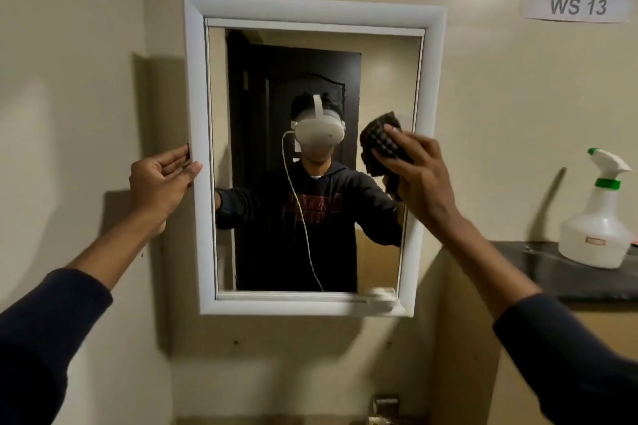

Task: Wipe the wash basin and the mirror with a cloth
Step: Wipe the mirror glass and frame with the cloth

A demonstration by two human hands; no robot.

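Observation:
A white-framed mirror [196, 86] hangs on the beige wall in front of me. My right hand [419, 176] presses a dark waffle-textured cloth [381, 140] against the glass near the mirror's right edge, fingers spread over the cloth. My left hand [160, 183] holds the frame's left side, thumb on its front and fingers behind its outer edge. The glass reflects a person in a dark hoodie wearing a white headset. The wash basin is out of view; only a tap top [385, 405] shows at the bottom.
A white spray bottle [599, 235] with a green collar stands on a dark shelf [552, 272] at the right. A paper label reading WS 13 [578, 5] is stuck high on the right wall. A wall corner lies left of the mirror.

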